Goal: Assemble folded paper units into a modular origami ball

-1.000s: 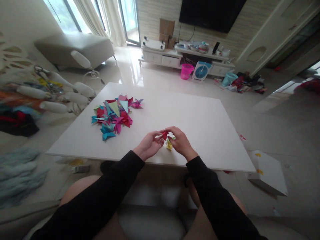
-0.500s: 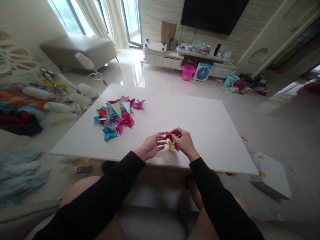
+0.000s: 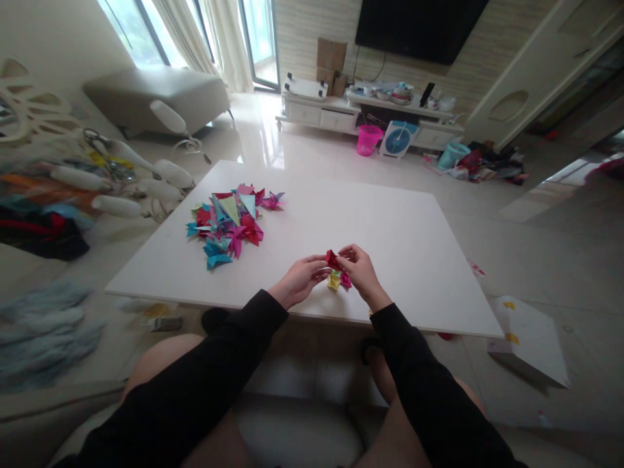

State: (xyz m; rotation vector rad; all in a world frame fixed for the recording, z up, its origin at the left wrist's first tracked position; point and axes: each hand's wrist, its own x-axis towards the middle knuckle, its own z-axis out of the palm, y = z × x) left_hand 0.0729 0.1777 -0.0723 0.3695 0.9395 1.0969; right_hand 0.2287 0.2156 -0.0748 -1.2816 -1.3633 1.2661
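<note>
A small red folded paper (image 3: pixel 332 260) is held above the table near its front edge. My right hand (image 3: pixel 359 270) pinches it from the right between thumb and fingers. From the left, the fingertips of my left hand (image 3: pixel 303 278) close against its other side, fingers curved. Just below the hands sit a yellow folded paper piece (image 3: pixel 334 282) and a pink one (image 3: pixel 346 280), with a bit of green behind the yellow. To the left on the table lies a heap of colourful folded paper pieces (image 3: pixel 227 224), some shaped like cranes.
The white table (image 3: pixel 385 227) spans the area before me. A lamp with white shades (image 3: pixel 168 117) stands by its left side. Beyond are a pink basket (image 3: pixel 369 140), a blue fan (image 3: pixel 398 138) and a low cabinet (image 3: pixel 305 110). A white box (image 3: pixel 529 341) rests on the floor at right.
My left hand has moved slightly right, and its spread fingers have closed in on the red paper. The red paper has been turned in my right fingers. The view has shifted a little.
</note>
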